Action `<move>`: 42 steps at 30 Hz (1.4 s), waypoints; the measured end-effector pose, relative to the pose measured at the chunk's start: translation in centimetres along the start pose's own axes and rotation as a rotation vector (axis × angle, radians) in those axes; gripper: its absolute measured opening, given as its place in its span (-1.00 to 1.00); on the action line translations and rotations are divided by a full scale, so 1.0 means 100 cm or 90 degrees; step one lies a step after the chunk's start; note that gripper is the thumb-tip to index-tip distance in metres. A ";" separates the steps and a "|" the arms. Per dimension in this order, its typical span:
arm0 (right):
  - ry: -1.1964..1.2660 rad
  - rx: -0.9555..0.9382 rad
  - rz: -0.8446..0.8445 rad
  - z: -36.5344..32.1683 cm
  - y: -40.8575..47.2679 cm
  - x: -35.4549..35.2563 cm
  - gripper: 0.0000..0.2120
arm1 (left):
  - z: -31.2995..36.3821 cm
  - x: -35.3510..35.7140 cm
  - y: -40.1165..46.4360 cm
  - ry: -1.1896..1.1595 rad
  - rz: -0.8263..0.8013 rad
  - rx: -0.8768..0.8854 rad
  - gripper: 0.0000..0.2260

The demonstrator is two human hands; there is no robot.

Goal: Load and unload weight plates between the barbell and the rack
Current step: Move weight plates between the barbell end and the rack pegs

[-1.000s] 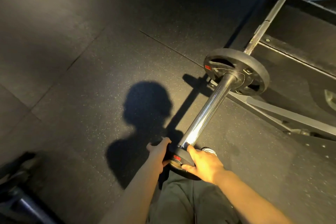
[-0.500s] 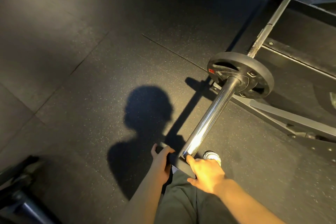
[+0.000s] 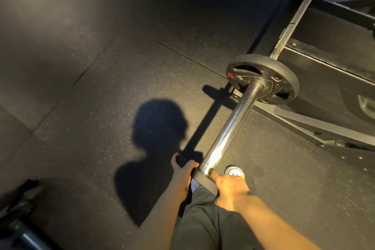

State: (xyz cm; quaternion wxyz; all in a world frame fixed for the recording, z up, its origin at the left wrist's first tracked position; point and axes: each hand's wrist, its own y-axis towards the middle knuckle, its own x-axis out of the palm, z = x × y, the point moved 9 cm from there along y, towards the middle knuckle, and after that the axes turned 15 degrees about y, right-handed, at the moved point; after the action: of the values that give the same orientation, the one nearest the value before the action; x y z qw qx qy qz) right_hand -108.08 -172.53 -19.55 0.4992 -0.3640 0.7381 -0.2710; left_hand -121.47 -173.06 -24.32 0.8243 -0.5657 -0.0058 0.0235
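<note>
Gripping a small black weight plate (image 3: 204, 179) at the tip of the chrome barbell sleeve (image 3: 231, 128), the left hand (image 3: 182, 174) and right hand (image 3: 230, 187) curl round its rim; a larger plate (image 3: 284, 79) already sits seated far up the sleeve. Loading appears half done, the rack out of view.

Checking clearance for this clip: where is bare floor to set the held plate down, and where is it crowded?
Bare rubber floor lies left of the barbell sleeve, beyond the left hand. It is crowded right of the sleeve: rack frame, mounted plate, shoe. Both hands, right hand included, grip the small plate.
</note>
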 end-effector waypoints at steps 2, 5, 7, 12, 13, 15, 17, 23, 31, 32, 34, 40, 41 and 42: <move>-0.102 -0.046 0.011 -0.016 0.005 -0.015 -0.51 | -0.001 -0.004 0.005 -0.068 -0.012 -0.031 -0.29; -0.140 -0.057 -0.010 -0.025 0.010 -0.022 -0.56 | 0.000 -0.007 0.012 -0.094 0.002 -0.061 -0.36; -0.087 -0.052 -0.006 -0.021 0.009 -0.018 -0.52 | -0.002 -0.006 0.018 -0.076 0.006 -0.074 -0.38; 0.056 -0.071 0.076 0.006 -0.007 -0.004 -0.53 | -0.004 -0.004 0.018 -0.043 0.006 -0.030 -0.32; 0.062 -0.059 0.081 0.014 -0.009 -0.001 -0.55 | -0.006 -0.003 0.019 -0.007 0.006 -0.007 -0.28; 0.052 -0.023 0.072 0.032 -0.006 0.002 -0.54 | -0.003 0.003 0.014 0.063 -0.011 0.037 -0.20; 0.020 0.002 0.068 0.040 -0.003 -0.003 -0.54 | 0.000 0.006 0.010 0.067 -0.021 0.054 -0.28; 0.340 0.277 0.078 0.084 -0.015 0.017 -0.37 | 0.006 -0.011 0.023 -0.027 0.015 -0.049 -0.29; 1.621 0.580 0.148 0.044 -0.022 0.078 -0.71 | 0.012 0.002 0.030 -0.090 0.064 -0.112 -0.48; 1.623 0.586 0.163 0.038 -0.017 0.071 -0.72 | 0.011 0.004 0.031 -0.094 0.071 -0.116 -0.51; 1.609 0.599 0.193 0.032 -0.007 0.064 -0.77 | 0.016 0.004 0.029 -0.081 0.087 -0.110 -0.55; 1.564 0.695 0.339 0.045 0.005 0.074 -0.86 | 0.038 0.008 0.004 0.083 0.200 0.013 -0.56; 1.538 0.714 0.355 0.050 0.007 0.076 -0.86 | 0.042 0.009 0.002 0.089 0.212 0.018 -0.57; 1.524 0.735 0.377 0.054 0.010 0.078 -0.85 | 0.044 0.009 0.002 0.095 0.220 0.018 -0.57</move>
State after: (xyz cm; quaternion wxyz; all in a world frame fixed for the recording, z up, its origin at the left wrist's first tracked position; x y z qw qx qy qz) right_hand -105.17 -178.48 -26.40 -0.3222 0.5212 0.5480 -0.5694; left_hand -120.69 -168.85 -22.95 0.8140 -0.5468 0.1531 0.1225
